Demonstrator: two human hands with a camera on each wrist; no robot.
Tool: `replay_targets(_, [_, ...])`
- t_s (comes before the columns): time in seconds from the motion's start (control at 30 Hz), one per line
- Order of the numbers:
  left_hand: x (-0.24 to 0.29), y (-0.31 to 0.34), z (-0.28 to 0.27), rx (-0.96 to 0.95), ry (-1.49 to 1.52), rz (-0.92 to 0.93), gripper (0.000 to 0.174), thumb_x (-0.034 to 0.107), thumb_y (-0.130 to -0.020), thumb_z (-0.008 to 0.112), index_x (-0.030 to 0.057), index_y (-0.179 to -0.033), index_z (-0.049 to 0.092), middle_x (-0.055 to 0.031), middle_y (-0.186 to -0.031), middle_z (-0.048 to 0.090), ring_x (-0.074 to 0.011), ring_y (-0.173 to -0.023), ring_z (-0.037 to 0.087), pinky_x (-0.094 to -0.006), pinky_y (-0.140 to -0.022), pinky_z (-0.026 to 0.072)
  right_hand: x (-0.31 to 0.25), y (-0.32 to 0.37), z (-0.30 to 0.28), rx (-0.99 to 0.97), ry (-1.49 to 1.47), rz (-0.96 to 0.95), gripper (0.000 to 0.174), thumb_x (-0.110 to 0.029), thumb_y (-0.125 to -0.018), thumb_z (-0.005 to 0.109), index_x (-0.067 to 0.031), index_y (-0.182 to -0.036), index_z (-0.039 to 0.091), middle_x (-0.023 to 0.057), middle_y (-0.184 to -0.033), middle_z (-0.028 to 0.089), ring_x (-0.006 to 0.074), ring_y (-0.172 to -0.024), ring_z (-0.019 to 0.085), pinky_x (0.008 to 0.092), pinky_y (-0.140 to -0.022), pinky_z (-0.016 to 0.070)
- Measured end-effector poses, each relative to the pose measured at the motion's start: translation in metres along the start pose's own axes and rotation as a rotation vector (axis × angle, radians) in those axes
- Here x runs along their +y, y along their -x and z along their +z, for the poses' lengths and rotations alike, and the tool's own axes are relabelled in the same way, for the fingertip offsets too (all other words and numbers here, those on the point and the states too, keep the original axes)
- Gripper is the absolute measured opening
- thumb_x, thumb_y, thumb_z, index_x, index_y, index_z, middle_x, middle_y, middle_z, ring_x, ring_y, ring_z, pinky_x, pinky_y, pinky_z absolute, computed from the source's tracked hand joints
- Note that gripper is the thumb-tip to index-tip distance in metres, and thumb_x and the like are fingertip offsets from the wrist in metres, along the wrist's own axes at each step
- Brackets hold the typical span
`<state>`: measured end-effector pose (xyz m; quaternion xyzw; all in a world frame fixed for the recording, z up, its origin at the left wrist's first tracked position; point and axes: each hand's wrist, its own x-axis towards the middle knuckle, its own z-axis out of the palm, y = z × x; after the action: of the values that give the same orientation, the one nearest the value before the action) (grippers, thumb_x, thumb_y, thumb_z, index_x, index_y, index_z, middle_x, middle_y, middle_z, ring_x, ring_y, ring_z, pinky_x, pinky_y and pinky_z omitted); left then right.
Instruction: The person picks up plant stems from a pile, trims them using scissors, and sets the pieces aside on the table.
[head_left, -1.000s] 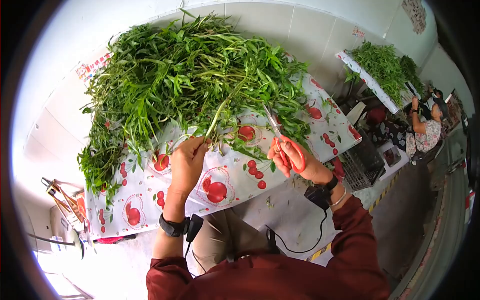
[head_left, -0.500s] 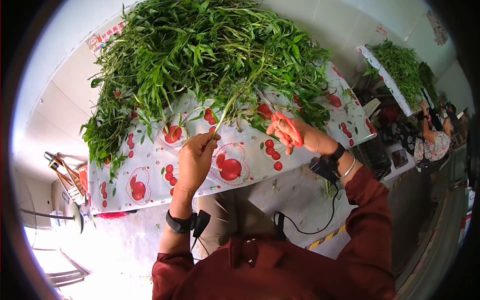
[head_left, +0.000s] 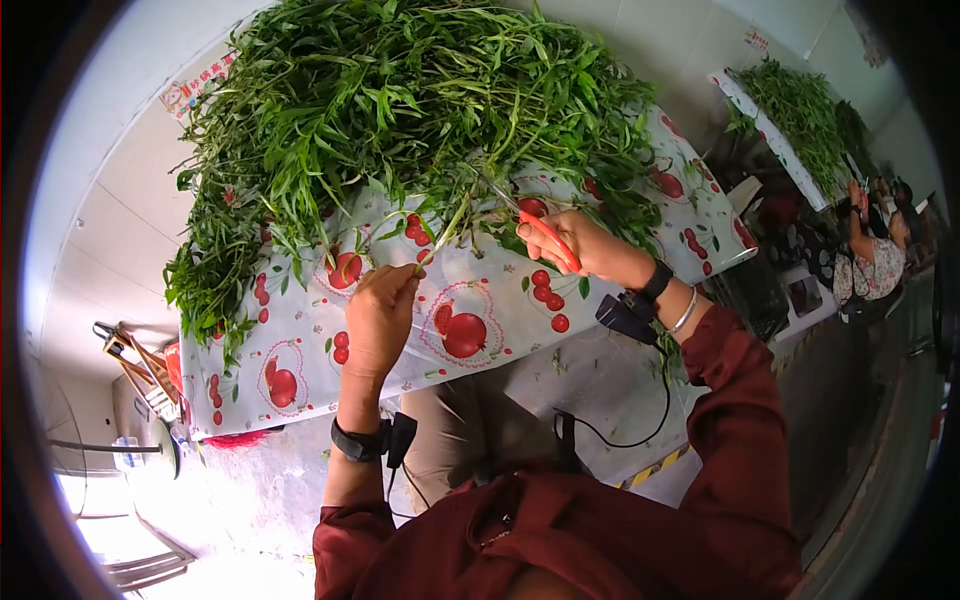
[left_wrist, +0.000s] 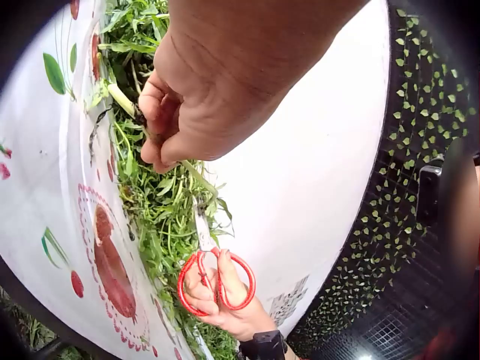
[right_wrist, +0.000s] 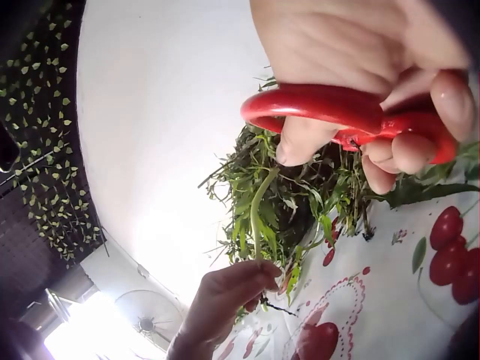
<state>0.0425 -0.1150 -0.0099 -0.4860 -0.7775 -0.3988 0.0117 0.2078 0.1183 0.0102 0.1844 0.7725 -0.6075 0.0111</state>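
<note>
My left hand [head_left: 378, 315] pinches the lower end of a pale green leafy-vegetable stem [head_left: 457, 222] between thumb and fingers, above the front of the table. The stem points up toward a big heap of long-leaved greens [head_left: 400, 110]. In my right hand [head_left: 607, 252] is a pair of red-handled scissors [left_wrist: 250, 274], with thumb and fingers through the loops. Their metal blades reach left, close beside the stem's upper part in the head view. The right wrist view shows the red handle [right_wrist: 322, 105] up close, and the blades are hidden there.
A white tablecloth [head_left: 300, 345] with red fruit prints covers the table. At the back right, more greens [head_left: 790, 110] lie on a second surface near a seated person [head_left: 870, 265]. A dark crate [head_left: 750, 295] stands right of the table, and a fan [right_wrist: 146, 322] at the left.
My right hand has brought the scissors leftward, so the blades now lie close by the stem. My left hand keeps pinching the stem. The head view has shifted slightly.
</note>
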Motion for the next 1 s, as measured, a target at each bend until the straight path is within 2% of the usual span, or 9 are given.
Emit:
replay_targets(0.1, [-0.007,0.000,-0.004,0.030,-0.026,0.034,0.011,0.008,-0.080,0.059,0.0069,-0.088,0.066,-0.0074,-0.075,0.061,-0.0261,-0.070,0.056,-0.0350,-0.064,0.0450,0.013,0.002,0.001,0.061,0.127,-0.150,0.043,-0.040,-0.090,0.055,-0.0033,-0.067,0.056,-0.0043,-0.052,0.042,0.0037,-0.043,0.038,0.0212,-0.038,0.0290])
replay_targets(0.23, [-0.007,-0.003,-0.015,0.018,-0.015,-0.053,0.012,0.009,-0.081,0.059,0.0059,-0.090,0.066,-0.0083,-0.077,0.062,-0.0244,-0.069,0.056,-0.0329,-0.064,0.0449,0.013,0.021,0.006,0.109,0.094,-0.041,0.041,-0.035,-0.090,0.057,-0.0030,-0.065,0.053,-0.0043,-0.053,0.042,0.0034,-0.044,0.036,0.0215,-0.041,0.0289])
replay_targets(0.43, [-0.008,-0.014,-0.018,0.023,0.162,-0.129,0.016,0.009,-0.083,0.057,0.0004,-0.094,0.066,-0.0078,-0.070,0.061,-0.0128,-0.061,0.054,-0.0257,-0.059,0.0425,0.024,0.037,-0.005,0.045,0.060,-0.093,0.041,-0.037,-0.091,0.054,-0.0037,-0.067,0.053,-0.0039,-0.054,0.042,0.0045,-0.044,0.037,0.0218,-0.041,0.0301])
replay_targets(0.53, [0.003,-0.036,-0.018,0.031,0.335,-0.200,0.020,0.014,-0.086,0.057,-0.0003,-0.098,0.065,-0.0032,-0.071,0.062,-0.0062,-0.062,0.050,-0.0226,-0.056,0.0397,0.024,0.055,-0.005,0.103,-0.048,0.026,0.040,-0.037,-0.091,0.053,-0.0041,-0.069,0.053,-0.0035,-0.054,0.043,0.0051,-0.043,0.039,0.0213,-0.041,0.0307])
replay_targets(0.63, [0.014,-0.072,-0.002,-0.026,0.360,-0.069,0.022,0.015,-0.085,0.059,-0.0005,-0.098,0.066,-0.0018,-0.069,0.061,-0.0061,-0.061,0.048,-0.0223,-0.056,0.0395,0.037,0.068,-0.006,0.242,-0.145,-0.015,0.038,-0.035,-0.092,0.052,-0.0038,-0.070,0.053,-0.0034,-0.053,0.043,0.0056,-0.042,0.039,0.0206,-0.042,0.0314])
replay_targets(0.8, [0.022,-0.136,0.053,-0.131,0.501,-0.079,0.023,0.018,-0.083,0.063,0.0004,-0.097,0.067,-0.0023,-0.068,0.060,-0.0050,-0.061,0.047,-0.0229,-0.056,0.0403,0.063,0.075,-0.004,0.577,-0.149,-0.040,0.033,-0.032,-0.091,0.052,-0.0035,-0.074,0.052,-0.0031,-0.054,0.042,0.0055,-0.043,0.039,0.0202,-0.042,0.0315])
replay_targets(0.9, [0.021,-0.163,0.090,-0.156,0.383,-0.140,0.023,0.019,-0.080,0.064,0.0023,-0.095,0.067,-0.0071,-0.069,0.063,-0.0102,-0.060,0.054,-0.0263,-0.058,0.0435,0.072,0.078,-0.004,0.602,-0.226,-0.081,0.030,-0.030,-0.091,0.053,-0.0039,-0.077,0.052,-0.0025,-0.056,0.043,0.0050,-0.046,0.039,0.0204,-0.043,0.0311])
replay_targets(0.97, [0.017,-0.173,0.114,-0.095,0.260,-0.018,0.023,0.019,-0.077,0.065,0.0038,-0.093,0.067,-0.0138,-0.074,0.065,-0.0229,-0.064,0.061,-0.0323,-0.063,0.0470,0.074,0.078,-0.005,0.589,-0.271,-0.091,0.030,-0.030,-0.091,0.054,-0.0041,-0.077,0.052,-0.0024,-0.056,0.044,0.0050,-0.046,0.039,0.0205,-0.043,0.0309])
replay_targets(1.0, [0.022,-0.175,0.120,-0.091,0.173,-0.015,0.022,0.018,-0.074,0.064,0.0043,-0.092,0.067,-0.0187,-0.082,0.065,-0.0348,-0.075,0.062,-0.0391,-0.070,0.0481,0.076,0.078,-0.005,0.574,-0.316,-0.100,0.029,-0.030,-0.091,0.054,-0.0043,-0.077,0.052,-0.0022,-0.057,0.044,0.0050,-0.046,0.039,0.0205,-0.044,0.0306])
